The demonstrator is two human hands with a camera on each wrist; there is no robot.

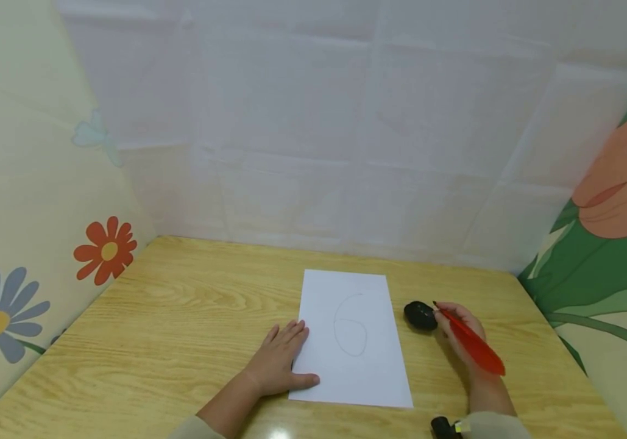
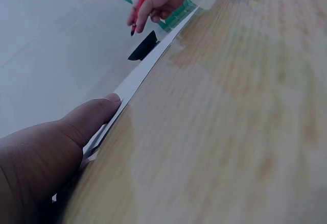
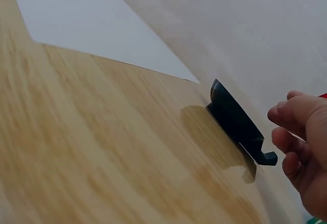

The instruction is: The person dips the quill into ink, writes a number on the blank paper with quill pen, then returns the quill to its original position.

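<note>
A white sheet of paper (image 1: 390, 378) with a thin, faint figure 6 (image 1: 367, 338) drawn on it lies on the wooden table. My left hand (image 1: 280, 360) rests flat on its left edge, fingers spread and thumb over the lower corner. To the right of the sheet, my right hand (image 1: 464, 335) pinches a red feather pen (image 1: 478, 347), its dark tip pointing up and left. That tip is close to a small, shiny black dish (image 1: 418, 316) on the table. From the right wrist view, the black dish (image 3: 235, 119) shows a short spout-like end near my curled fingers.
A wrinkled white cloth (image 1: 291, 122) hangs behind the table (image 1: 181, 329). Flower-printed panels stand at the left (image 1: 22, 183) and right (image 1: 620, 262). A black wrist device (image 1: 443, 427) sits by my right sleeve.
</note>
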